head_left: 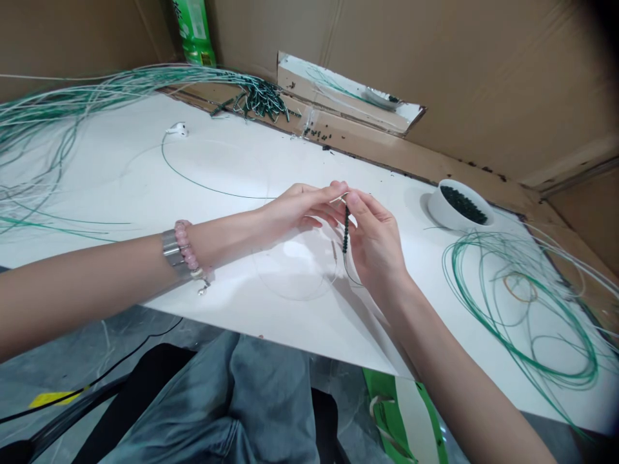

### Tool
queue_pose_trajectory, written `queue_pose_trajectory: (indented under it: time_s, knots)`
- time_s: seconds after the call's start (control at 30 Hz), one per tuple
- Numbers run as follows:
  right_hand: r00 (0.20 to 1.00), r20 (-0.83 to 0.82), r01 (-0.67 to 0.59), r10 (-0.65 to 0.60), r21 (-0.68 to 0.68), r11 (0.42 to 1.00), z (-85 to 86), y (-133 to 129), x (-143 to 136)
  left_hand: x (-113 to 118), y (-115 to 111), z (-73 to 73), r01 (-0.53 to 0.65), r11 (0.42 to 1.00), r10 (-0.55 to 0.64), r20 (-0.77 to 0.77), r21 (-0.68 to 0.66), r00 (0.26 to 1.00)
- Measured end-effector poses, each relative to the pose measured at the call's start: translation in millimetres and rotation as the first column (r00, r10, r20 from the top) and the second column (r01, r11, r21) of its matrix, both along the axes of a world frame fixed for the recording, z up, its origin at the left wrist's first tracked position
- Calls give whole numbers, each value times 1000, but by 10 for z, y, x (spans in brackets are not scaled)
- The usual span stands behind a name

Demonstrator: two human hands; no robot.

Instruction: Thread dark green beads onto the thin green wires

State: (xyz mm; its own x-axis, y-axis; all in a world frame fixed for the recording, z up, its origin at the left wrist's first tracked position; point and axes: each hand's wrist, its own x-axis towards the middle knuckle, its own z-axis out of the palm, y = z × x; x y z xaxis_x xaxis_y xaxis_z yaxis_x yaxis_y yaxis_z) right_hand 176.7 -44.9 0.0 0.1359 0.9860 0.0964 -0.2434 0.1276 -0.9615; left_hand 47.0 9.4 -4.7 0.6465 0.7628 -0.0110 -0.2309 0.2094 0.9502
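Observation:
My left hand (304, 203), a bracelet of pink beads on its wrist, pinches a thin wire near the middle of the table. Its fingertips meet those of my right hand (377, 232), which is closed around the top of a short strand of dark green beads (345, 232). The strand hangs down in front of the right palm, and a thin wire trails below it. Another thin green wire (207, 188) runs leftward from behind my left hand across the white table. Exactly which bit of wire lies between the fingertips is hidden.
A white bowl of dark beads (442, 207) and a coil of green wire (464, 303) are on the right. Long wires (97, 96) with a beaded bundle (264, 100) lie back left, near an earbud (177, 129) and green bottle (196, 38). Cardboard walls (435, 71) stand behind.

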Motion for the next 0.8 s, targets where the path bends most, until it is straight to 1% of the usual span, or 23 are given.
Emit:
queue_pose_trajectory:
  time_s: [0.07,0.13,0.33,0.43,0.57,0.63,0.73,0.8]
  knots:
    - [1000,-2,-9,8,-10,1000,5,0,3,-8,4,-20,45,999,-45,43,-3,998]
    - [1000,-12,-24,24,-26,999,9,-1,4,-6,3,-39,50,999,-49,73,-9,996]
    - [996,-59,-68,65,-62,996,5,1,15,48,-51,-51,-46,999,43,115,18,992]
    - [994,-75,-84,78,-79,993,7,-2,7,72,-85,-57,-47,998,51,166,-30,985]
    - [991,-92,-104,94,-107,989,25,-14,-29,81,-108,-88,-8,993,34,224,-116,974]
    - [989,-110,-110,97,-124,986,34,-17,-45,84,-113,-96,38,986,5,255,-164,967]
    - [987,-118,-127,111,-134,983,39,-16,-60,101,-128,-76,129,966,-59,293,-224,954]
    - [989,-105,-118,106,-117,986,38,-15,-70,117,-146,-46,142,959,-60,314,-245,948]
